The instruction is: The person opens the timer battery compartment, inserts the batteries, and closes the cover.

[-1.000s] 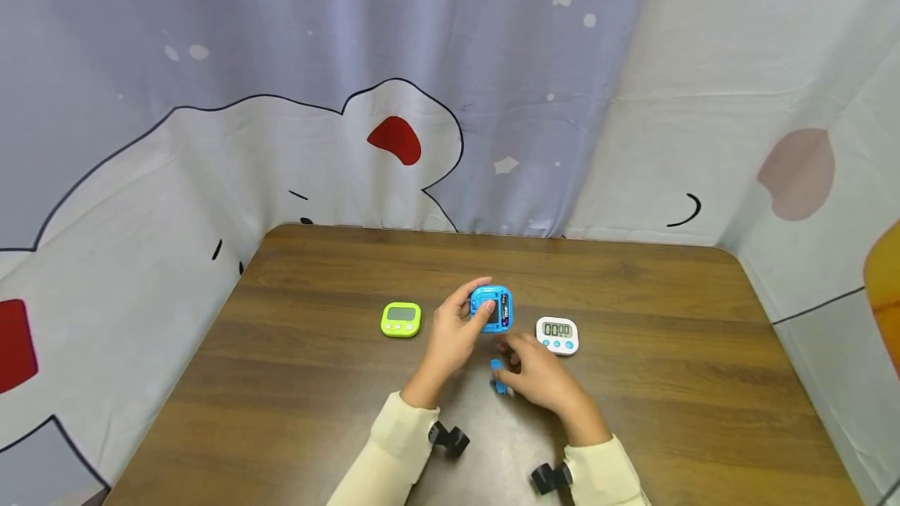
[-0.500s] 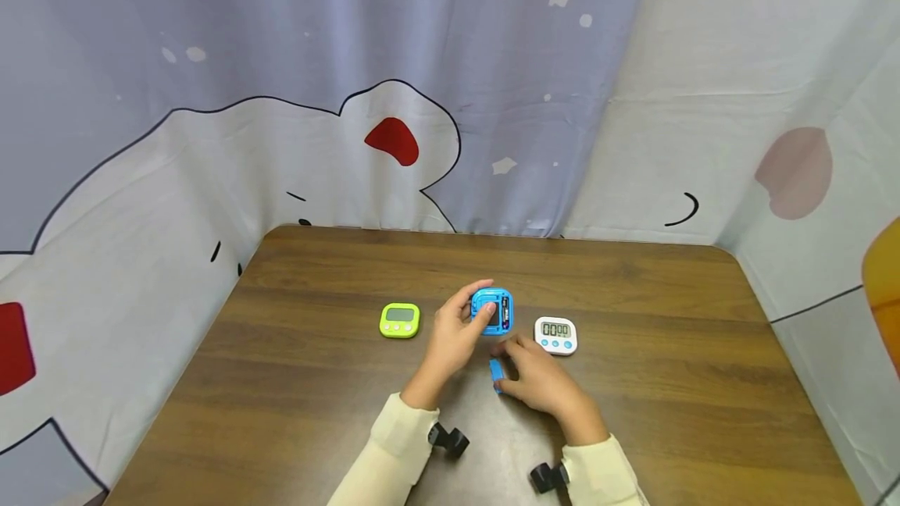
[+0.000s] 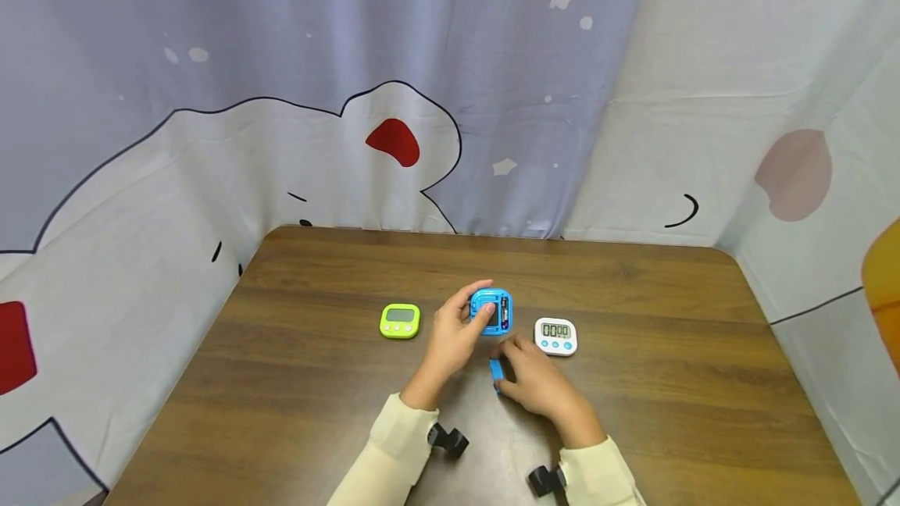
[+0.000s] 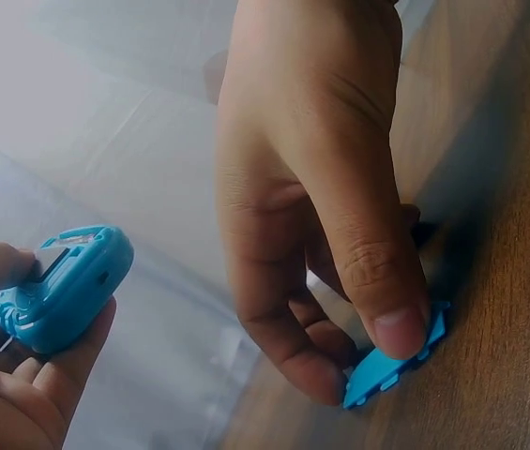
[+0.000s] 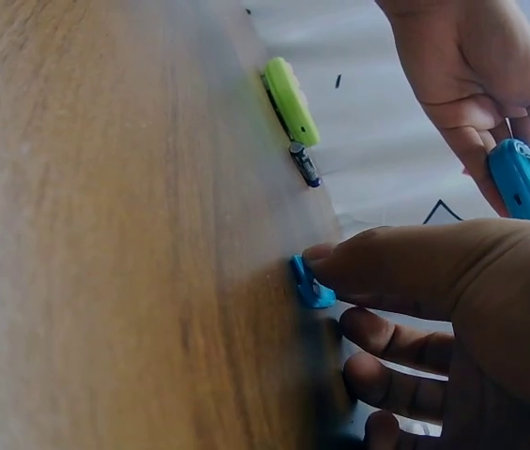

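Observation:
My left hand (image 3: 451, 336) grips a blue digital timer (image 3: 500, 320) above the table, thumb across its back. Its battery compartment is uncovered, and a battery (image 3: 505, 311) shows inside. Below it, my right hand (image 3: 540, 383) pinches a small blue battery cover (image 4: 382, 373) between thumb and forefinger, close over the wood. The cover is tilted, with little tabs along its edge. A white timer (image 3: 555, 336) reading zeros lies just beyond the right hand. To the left of the left hand lies a lime-green timer (image 3: 400, 321) with a blank screen.
The brown wooden table (image 3: 316, 389) reaches back to a printed curtain (image 3: 520, 100). In the right wrist view, a small dark cylinder (image 5: 304, 165) like a battery lies near the green timer. Both wrists wear black camera mounts (image 3: 448, 440).
The right fingers have closed in on the blue cover, which has turned slightly and shifted a little left. The left hand and its timer stay nearly still.

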`<state>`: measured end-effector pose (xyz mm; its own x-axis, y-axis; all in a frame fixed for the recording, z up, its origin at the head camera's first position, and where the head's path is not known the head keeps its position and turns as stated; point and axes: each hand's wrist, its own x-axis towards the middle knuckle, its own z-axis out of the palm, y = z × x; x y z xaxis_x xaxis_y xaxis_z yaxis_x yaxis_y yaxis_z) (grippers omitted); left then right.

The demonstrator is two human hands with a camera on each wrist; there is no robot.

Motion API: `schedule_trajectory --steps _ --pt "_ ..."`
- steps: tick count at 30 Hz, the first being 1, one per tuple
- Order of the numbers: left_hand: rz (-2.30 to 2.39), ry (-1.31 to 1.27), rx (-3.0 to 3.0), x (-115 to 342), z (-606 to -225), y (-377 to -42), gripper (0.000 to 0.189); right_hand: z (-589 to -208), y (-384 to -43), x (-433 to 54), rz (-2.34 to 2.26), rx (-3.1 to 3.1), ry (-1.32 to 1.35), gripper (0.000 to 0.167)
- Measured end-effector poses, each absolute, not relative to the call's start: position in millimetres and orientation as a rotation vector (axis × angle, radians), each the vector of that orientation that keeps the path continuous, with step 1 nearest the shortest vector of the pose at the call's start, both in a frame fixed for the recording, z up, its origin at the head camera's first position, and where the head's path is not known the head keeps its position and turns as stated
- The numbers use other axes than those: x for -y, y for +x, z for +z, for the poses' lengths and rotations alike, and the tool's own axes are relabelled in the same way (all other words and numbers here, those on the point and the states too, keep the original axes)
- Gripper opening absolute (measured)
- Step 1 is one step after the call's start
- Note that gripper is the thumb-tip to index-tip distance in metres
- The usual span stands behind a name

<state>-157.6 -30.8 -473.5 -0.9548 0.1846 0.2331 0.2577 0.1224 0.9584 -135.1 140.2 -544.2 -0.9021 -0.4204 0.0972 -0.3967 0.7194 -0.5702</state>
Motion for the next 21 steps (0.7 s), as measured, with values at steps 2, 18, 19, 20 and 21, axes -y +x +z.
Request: schedule_trajectory --steps 2,18,19,20,21 --pt "-1.984 -0.452 2.314 30.9 -473.3 -157.4 0.037 -544.0 -135.1 -139.5 -0.935 -2.883 -0.670 0.036" --pt "-2.023 -0.481 2.269 33.0 -475.0 -158.8 0.036 -538.9 -130.1 -136.1 -0.833 -2.922 -0.635 0.023" --pt "-2.020 -0.482 2.269 33.1 -474.9 -159.0 0.036 -538.3 -130.0 -135.7 -0.823 -2.936 -0.617 0.021" --pt "-2.017 -0.483 2.268 33.0 -474.9 -159.2 0.036 -537.6 -129.8 -135.3 -0.803 -2.953 -0.608 0.020" --pt "-2.014 -0.484 2.269 33.0 -474.8 -159.5 0.036 -537.0 -129.5 -134.8 -0.784 -2.970 -0.612 0.018"
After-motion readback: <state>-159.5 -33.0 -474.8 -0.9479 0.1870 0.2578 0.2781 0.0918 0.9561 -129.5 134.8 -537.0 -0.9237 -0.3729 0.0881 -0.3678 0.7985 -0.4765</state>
